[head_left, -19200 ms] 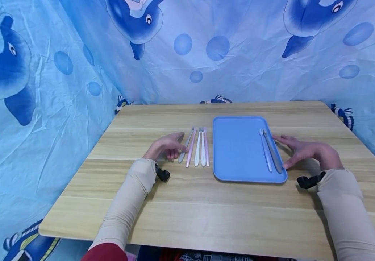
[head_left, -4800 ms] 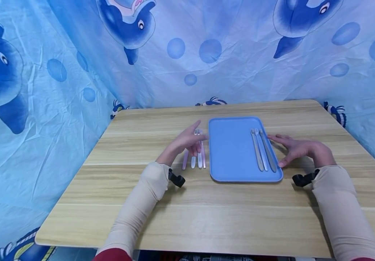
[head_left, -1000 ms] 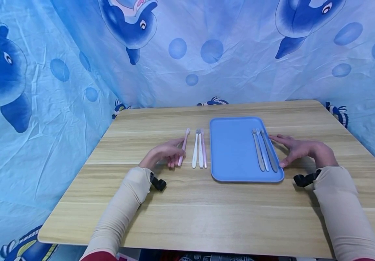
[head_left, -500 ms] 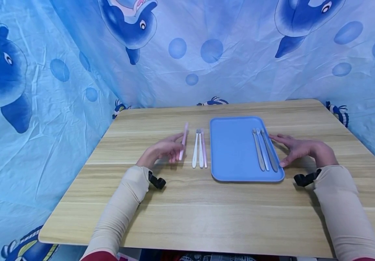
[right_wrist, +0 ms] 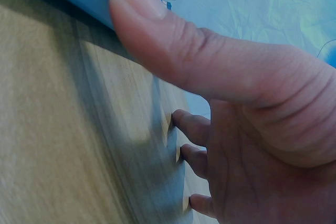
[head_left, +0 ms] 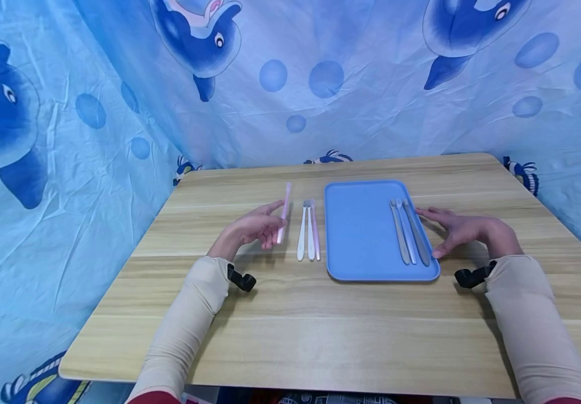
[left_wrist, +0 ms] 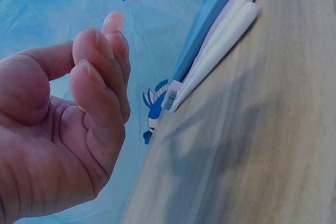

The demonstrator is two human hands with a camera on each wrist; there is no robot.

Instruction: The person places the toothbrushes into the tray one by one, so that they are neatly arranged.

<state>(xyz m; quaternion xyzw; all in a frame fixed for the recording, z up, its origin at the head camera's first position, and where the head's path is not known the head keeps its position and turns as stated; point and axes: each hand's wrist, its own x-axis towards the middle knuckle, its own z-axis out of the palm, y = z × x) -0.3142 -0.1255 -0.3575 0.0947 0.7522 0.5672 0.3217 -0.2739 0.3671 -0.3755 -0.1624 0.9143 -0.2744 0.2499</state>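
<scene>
Toothbrush (head_left: 287, 199), pink, pinched between thumb and fingers of the left hand (head_left: 255, 227) — apparently clear of the wooden table (head_left: 280, 331), though the left wrist view hides the contact itself. Picking it up looks like the step in hand! Two white toothbrushes (head_left: 301, 241) and another pink toothbrush (head_left: 316, 241) lie just beside; three more brushes (head_left: 405, 233) sit along the right side of the blue tray (head_left: 356, 235). The right hand (head_left: 472, 231) is spread, thumb against the tray's edge. Next move, I'd judge, calls for a firm pinch and a path clear of the neighbours — no nudging.

Wrinkled blue backdrop (head_left: 381, 120), printed cartoon dolphins (head_left: 194, 42), darker blue bubbles (head_left: 326, 79), pale round-cornered wood-grain tabletop (head_left: 320, 336)
</scene>
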